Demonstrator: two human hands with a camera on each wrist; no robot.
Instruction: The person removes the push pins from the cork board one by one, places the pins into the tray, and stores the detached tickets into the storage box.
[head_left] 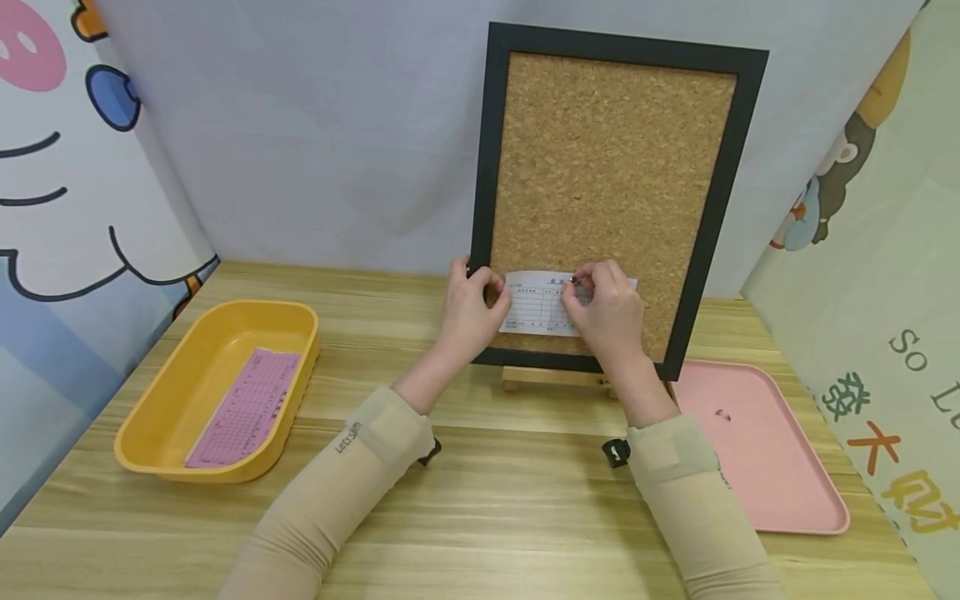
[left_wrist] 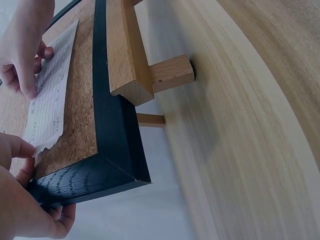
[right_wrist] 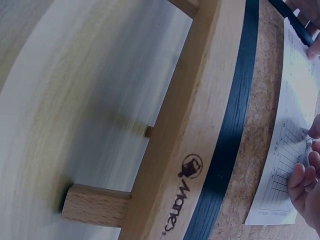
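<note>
Wooden tabletop (head_left: 480, 517) nearest, bearing two trays: one yellow tray (head_left: 180, 392), one pink tray (head_left: 780, 450). Beyond, one cork board (head_left: 607, 167), upright on its easel. One white printed slip (head_left: 536, 304) against the cork, low down; left hand (head_left: 468, 312) pinching its left edge, right hand (head_left: 607, 312) curled, pressing its top.

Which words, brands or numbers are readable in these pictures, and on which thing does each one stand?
"Letsslim", roughly, small: on the beige left sleeve.
"Marie", uncertain, beside a burnt round logo: on the wooden easel bar.
"So L", cut off, above large Chinese characters: on the pale green right wall panel.
White paper form on the black-framed cork board: print too small to read.
Pink paper form in the yellow plastic tray: too small to read.
</note>
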